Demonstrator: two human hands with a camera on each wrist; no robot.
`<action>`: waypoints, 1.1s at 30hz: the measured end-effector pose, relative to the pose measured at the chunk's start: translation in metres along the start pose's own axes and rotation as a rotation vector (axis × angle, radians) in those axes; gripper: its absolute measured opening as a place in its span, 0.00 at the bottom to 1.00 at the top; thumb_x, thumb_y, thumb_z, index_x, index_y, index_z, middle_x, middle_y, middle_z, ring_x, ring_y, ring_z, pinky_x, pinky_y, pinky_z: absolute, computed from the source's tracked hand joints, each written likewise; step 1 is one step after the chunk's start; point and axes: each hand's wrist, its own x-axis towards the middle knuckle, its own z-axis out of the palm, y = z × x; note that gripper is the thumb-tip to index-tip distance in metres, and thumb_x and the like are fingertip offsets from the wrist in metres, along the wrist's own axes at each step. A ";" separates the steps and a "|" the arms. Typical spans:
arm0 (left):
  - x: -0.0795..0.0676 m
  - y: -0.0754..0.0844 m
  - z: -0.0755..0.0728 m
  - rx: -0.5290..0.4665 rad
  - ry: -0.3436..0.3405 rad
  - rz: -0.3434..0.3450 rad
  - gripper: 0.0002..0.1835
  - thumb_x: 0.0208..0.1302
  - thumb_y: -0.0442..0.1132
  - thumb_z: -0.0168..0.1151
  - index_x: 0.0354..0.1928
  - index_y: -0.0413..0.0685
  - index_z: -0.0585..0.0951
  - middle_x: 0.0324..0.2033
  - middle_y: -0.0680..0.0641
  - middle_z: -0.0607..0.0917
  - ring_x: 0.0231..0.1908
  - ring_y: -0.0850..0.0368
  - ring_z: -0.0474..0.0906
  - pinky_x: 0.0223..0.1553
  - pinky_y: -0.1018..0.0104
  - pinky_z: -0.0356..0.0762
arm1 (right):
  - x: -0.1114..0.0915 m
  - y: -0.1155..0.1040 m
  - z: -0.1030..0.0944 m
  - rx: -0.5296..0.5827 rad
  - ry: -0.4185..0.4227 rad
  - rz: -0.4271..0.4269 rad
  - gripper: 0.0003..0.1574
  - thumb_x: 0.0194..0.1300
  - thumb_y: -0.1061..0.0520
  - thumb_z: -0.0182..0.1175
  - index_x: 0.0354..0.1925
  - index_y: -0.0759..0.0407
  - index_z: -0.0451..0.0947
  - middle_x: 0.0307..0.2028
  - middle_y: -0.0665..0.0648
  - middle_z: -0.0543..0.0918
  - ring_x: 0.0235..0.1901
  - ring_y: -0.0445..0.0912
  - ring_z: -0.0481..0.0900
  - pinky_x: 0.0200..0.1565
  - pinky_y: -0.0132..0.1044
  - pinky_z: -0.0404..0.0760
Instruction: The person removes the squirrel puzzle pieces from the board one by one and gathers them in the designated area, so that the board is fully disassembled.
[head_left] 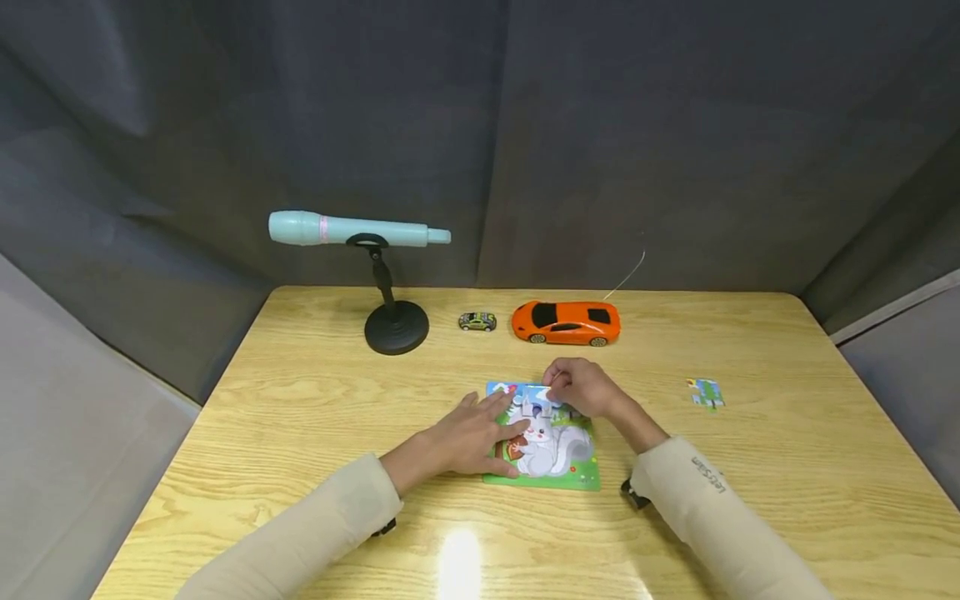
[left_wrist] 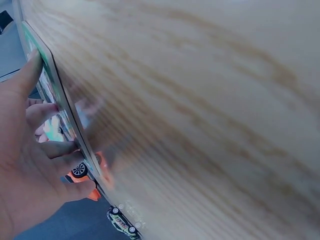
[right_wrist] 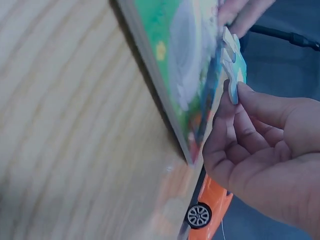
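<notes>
A squirrel jigsaw puzzle (head_left: 553, 457) lies flat on the wooden table in front of me. My left hand (head_left: 471, 435) rests on its left side with fingers spread; in the left wrist view the thumb and fingertips touch the board's face near its edge. Over the upper part of the puzzle, my right hand (head_left: 587, 390) pinches a light blue puzzle piece (right_wrist: 238, 67) between thumb and index finger. The right wrist view shows this piece tilted up above the board. A dark gap shows around the squirrel's ears, partly hidden by the hands.
A puzzle piece with green and blue print (head_left: 707, 393) lies on the table to the right. Behind the puzzle stand an orange toy car (head_left: 567, 323) with a thin antenna, a small patterned car (head_left: 477, 321), and a light blue microphone (head_left: 375, 231) on a black stand (head_left: 396, 327).
</notes>
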 end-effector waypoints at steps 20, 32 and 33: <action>-0.001 -0.002 0.003 -0.007 0.020 0.014 0.41 0.58 0.72 0.49 0.71 0.66 0.60 0.74 0.39 0.51 0.73 0.46 0.49 0.67 0.40 0.56 | -0.027 0.033 -0.059 0.024 0.017 -0.010 0.06 0.64 0.66 0.56 0.41 0.68 0.75 0.30 0.60 0.79 0.29 0.48 0.73 0.28 0.30 0.70; 0.000 -0.001 0.003 -0.003 0.021 0.015 0.41 0.58 0.72 0.49 0.71 0.66 0.60 0.74 0.39 0.52 0.73 0.45 0.49 0.67 0.40 0.56 | -0.041 0.054 -0.086 -0.030 0.060 -0.012 0.07 0.62 0.67 0.56 0.40 0.69 0.75 0.31 0.60 0.79 0.31 0.45 0.72 0.30 0.30 0.72; 0.000 -0.001 0.003 -0.005 0.022 0.015 0.41 0.58 0.72 0.49 0.71 0.66 0.60 0.74 0.40 0.52 0.73 0.45 0.49 0.67 0.40 0.55 | -0.042 0.056 -0.088 -0.037 0.058 -0.002 0.07 0.63 0.67 0.56 0.40 0.69 0.75 0.32 0.60 0.78 0.31 0.45 0.71 0.30 0.30 0.72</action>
